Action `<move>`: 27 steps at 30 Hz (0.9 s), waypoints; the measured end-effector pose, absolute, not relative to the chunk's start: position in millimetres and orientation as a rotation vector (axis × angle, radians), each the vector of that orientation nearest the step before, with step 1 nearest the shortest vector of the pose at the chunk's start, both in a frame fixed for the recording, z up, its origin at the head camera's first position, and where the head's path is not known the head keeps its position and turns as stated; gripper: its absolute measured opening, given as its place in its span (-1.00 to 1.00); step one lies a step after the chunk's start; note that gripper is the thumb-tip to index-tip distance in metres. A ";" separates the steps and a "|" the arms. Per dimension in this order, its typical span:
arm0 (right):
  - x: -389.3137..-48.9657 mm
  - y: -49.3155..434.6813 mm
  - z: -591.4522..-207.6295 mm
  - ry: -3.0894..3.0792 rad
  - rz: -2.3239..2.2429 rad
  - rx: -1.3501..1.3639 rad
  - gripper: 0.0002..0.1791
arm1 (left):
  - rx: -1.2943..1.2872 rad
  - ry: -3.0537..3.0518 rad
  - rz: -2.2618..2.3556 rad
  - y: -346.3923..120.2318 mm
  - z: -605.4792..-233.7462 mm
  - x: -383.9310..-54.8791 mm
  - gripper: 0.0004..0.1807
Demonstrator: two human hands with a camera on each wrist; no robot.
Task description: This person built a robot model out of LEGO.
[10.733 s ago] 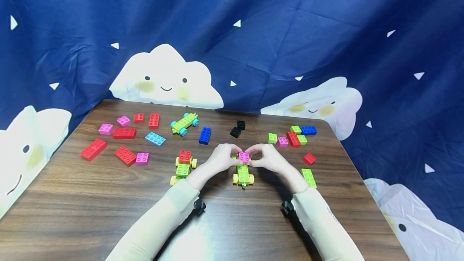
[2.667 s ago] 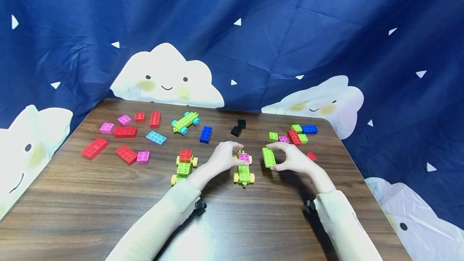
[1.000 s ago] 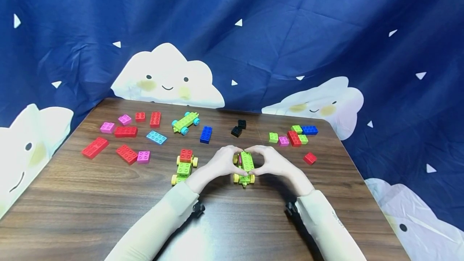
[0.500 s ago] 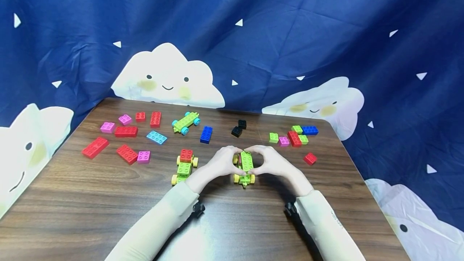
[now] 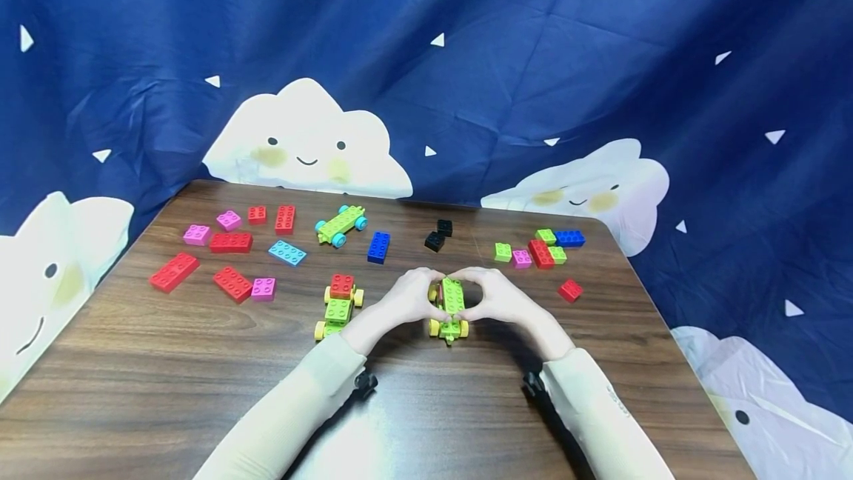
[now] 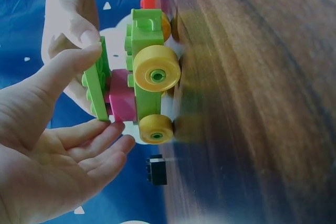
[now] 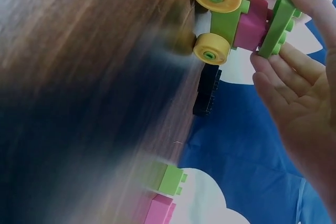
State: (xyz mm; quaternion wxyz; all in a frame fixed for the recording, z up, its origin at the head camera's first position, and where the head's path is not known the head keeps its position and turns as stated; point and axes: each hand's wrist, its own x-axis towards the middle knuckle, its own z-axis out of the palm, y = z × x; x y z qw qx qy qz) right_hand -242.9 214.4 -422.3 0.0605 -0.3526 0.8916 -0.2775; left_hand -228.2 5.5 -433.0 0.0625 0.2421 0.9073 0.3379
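Observation:
My left hand (image 5: 408, 299) and right hand (image 5: 496, 298) pinch a long lime-green toy brick (image 5: 453, 296) from both sides, over a small car base (image 5: 450, 330) with yellow wheels. In the left wrist view, a pink brick (image 6: 123, 96) sits on the car base, beneath the green brick (image 6: 96, 85). The green brick stands tilted against the pink one, with a gap at one end. In the right wrist view, my right fingers (image 7: 283, 74) and thumb touch opposite ends of that brick. A second yellow-wheeled car (image 5: 338, 308), topped with a red brick, stands beside my left wrist.
Red, pink and blue bricks lie at the left, including a long red brick (image 5: 175, 272). A blue-wheeled car base (image 5: 341, 225) stands at the back, near a dark blue brick (image 5: 378, 247). Black bricks (image 5: 435, 241) are behind my hands. A mixed cluster with a red brick (image 5: 540, 253) lies right.
My right hand has brought the green brick leftward from the table's right side to above the pink brick, where both hands hold it. In the last half second it turned slightly, lining up more with the car.

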 end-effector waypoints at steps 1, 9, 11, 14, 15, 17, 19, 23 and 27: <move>-243.4 214.1 -422.5 2.697 -0.833 -1.066 -0.32 | 0.728 2.742 1.018 5.5 -432.7 -228.1 -0.19; -245.7 210.3 -422.6 2.698 -0.804 -1.059 -0.32 | 0.709 2.731 1.033 3.7 -433.4 -229.3 -0.18; -245.4 209.7 -422.6 2.700 -0.801 -1.059 -0.32 | 0.714 2.734 1.029 3.3 -433.8 -229.4 -0.19; -245.3 209.6 -423.4 2.707 -0.799 -1.062 -0.32 | 0.716 2.733 1.030 3.2 -434.0 -229.4 -0.19; -245.4 209.7 -423.9 2.709 -0.796 -1.062 -0.31 | 0.714 2.729 1.032 3.2 -434.1 -229.4 -0.19; -245.7 210.1 -425.1 2.709 -0.802 -1.062 -0.31 | 0.711 2.719 1.042 3.3 -434.3 -230.0 -0.19; -245.8 210.7 -426.1 2.708 -0.816 -1.055 -0.31 | 0.704 2.710 1.046 3.2 -434.6 -230.8 -0.19; -246.4 211.3 -427.5 2.713 -0.823 -1.076 -0.33 | 0.705 2.711 1.035 2.7 -434.2 -231.9 -0.19; -246.5 211.8 -428.3 2.728 -0.816 -1.110 -0.33 | 0.706 2.699 1.037 2.2 -433.6 -231.7 -0.20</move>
